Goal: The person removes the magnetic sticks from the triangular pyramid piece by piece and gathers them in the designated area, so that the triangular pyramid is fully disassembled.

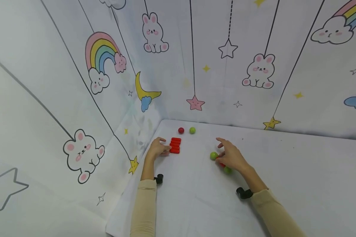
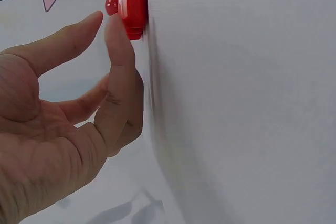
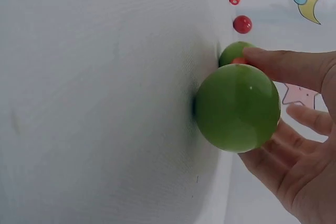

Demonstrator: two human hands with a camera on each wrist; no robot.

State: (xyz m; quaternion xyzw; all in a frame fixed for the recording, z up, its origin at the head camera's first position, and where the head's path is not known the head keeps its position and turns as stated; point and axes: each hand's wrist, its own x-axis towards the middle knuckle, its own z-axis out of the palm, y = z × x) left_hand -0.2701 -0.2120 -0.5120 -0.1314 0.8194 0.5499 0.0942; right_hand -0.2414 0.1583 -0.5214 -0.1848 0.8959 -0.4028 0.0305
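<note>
In the head view, my left hand [image 1: 158, 148] is at a row of several red cylinders [image 1: 175, 145]. One fingertip meets the end of a cylinder in the left wrist view, where thumb and finger stand apart. My right hand [image 1: 232, 158] is over a short red cylinder [image 1: 222, 164], which lies between a green ball [image 1: 214, 155] and a second green ball [image 1: 227, 170]. The right wrist view has a fingertip on this red piece [image 3: 239, 61], seemingly pinching it. The near green ball [image 3: 239, 108] hides much of the grip.
At the back of the white table [image 1: 190, 200] lie a red ball [image 1: 181, 130] and another green ball [image 1: 192, 130]. A cloth wall [image 1: 172, 75] printed with rabbits and stars rises behind and at the left. Each wrist wears a small black camera.
</note>
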